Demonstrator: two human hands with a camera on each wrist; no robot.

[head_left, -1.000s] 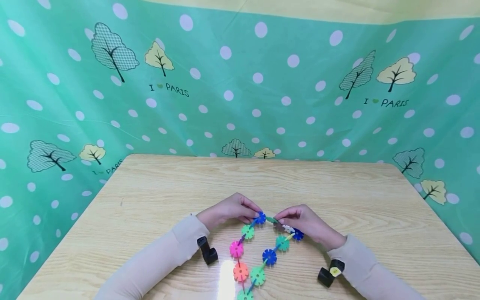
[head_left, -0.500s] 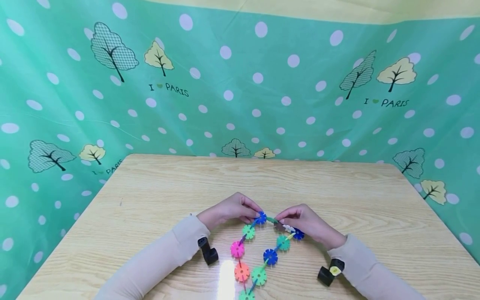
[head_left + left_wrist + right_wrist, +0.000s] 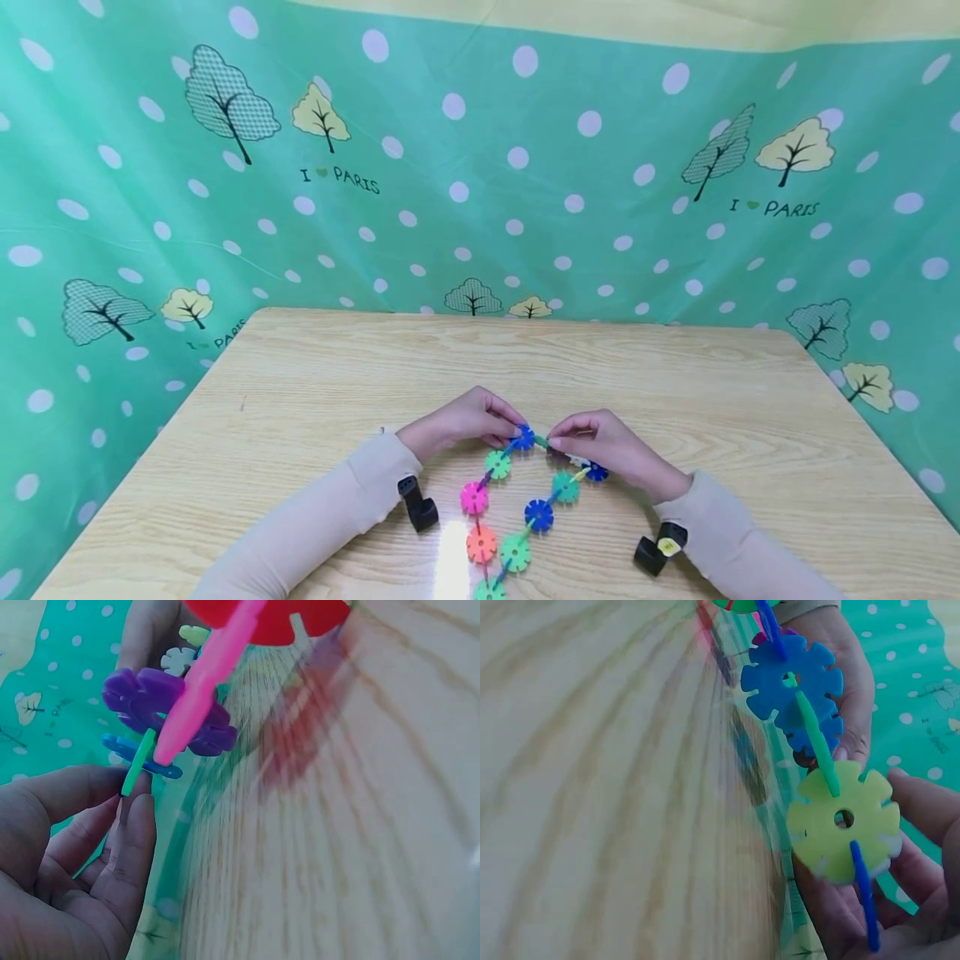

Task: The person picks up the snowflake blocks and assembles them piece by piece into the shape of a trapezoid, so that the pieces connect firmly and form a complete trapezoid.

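A chain of coloured plastic snowflake discs hangs in a loop between my hands in the head view. My left hand [image 3: 474,418] pinches a blue snowflake disc [image 3: 524,437] with thumb and fingers. My right hand [image 3: 611,446] pinches the chain by a dark brown disc [image 3: 557,456], with a green disc [image 3: 541,442] between the two hands. Lower down hang a pink disc [image 3: 474,497], an orange disc [image 3: 482,544] and another blue disc [image 3: 538,515]. A purple disc [image 3: 150,697] fills part of the left wrist view. In the right wrist view, a yellow-green disc [image 3: 821,825] partly covers the right fingers.
The pale wood-grain table [image 3: 337,367] spreads under both arms. Behind it hangs a green dotted cloth [image 3: 420,167] printed with trees. The chain's lower end runs out of the head view. Black wrist cameras sit at both cuffs.
The hands have drawn very slightly closer together, and the right fingers now cover more of the white disc. Both grips look the same.
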